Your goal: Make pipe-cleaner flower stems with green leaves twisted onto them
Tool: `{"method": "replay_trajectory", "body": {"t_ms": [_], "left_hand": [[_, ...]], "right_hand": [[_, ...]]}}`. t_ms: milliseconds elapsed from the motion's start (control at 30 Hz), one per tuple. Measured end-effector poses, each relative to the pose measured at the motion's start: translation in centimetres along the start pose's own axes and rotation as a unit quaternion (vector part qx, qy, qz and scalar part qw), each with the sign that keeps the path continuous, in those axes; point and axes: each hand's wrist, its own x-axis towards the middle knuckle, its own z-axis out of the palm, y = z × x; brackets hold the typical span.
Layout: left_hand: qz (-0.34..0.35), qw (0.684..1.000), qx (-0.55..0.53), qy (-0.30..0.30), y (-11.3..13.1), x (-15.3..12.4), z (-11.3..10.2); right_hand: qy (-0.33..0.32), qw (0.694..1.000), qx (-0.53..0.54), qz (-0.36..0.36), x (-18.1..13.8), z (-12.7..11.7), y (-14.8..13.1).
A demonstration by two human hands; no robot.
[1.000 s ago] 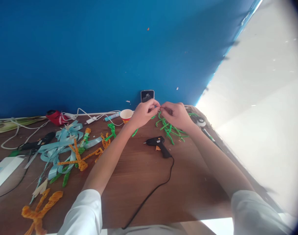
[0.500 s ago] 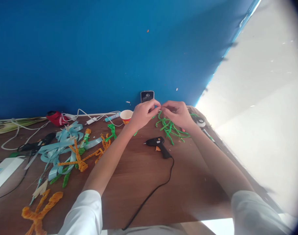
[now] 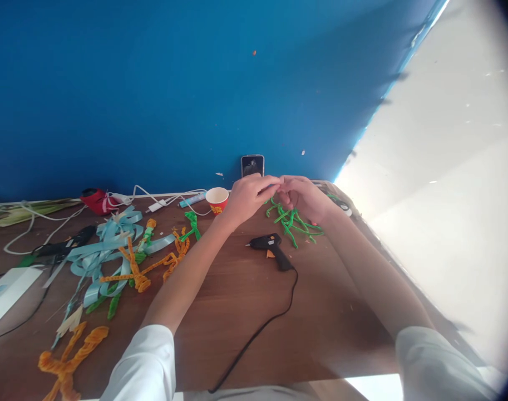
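Note:
My left hand (image 3: 252, 195) and my right hand (image 3: 302, 196) meet fingertip to fingertip above the back of the brown table. Both have their fingers pinched together, and whatever is between them is hidden or too small to make out. Under my right hand lies a loose bunch of green pipe cleaners (image 3: 293, 225). A black glue gun (image 3: 271, 249) rests on its side nearer to me, its nozzle pointing left. Just behind my left hand a phone (image 3: 252, 164) leans against the blue wall. Beside my left forearm stands a red and white paper cup (image 3: 217, 201).
On the left lie tangled light-blue ribbon (image 3: 118, 245), orange pipe-cleaner shapes (image 3: 137, 273), a green pipe-cleaner piece (image 3: 192, 224) and a red item (image 3: 97, 200) among white cables. A white box (image 3: 11, 295) sits at the left edge. The glue gun's cord (image 3: 257, 329) runs toward the front edge.
My right hand has turned and its fingers have curled further, up against my left fingertips. My left hand has shifted slightly right. The things on the table have stayed in place.

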Motion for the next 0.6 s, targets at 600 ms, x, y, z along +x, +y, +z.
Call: {"method": "replay_trajectory", "body": {"t_ms": [600], "left_hand": [[-0.193, 0.954, -0.226, 0.02, -1.8, 0.2, 0.8]], "right_hand": [[0.055, 0.996, -0.046, 0.054, 1.6, -0.1, 3.3]]}}
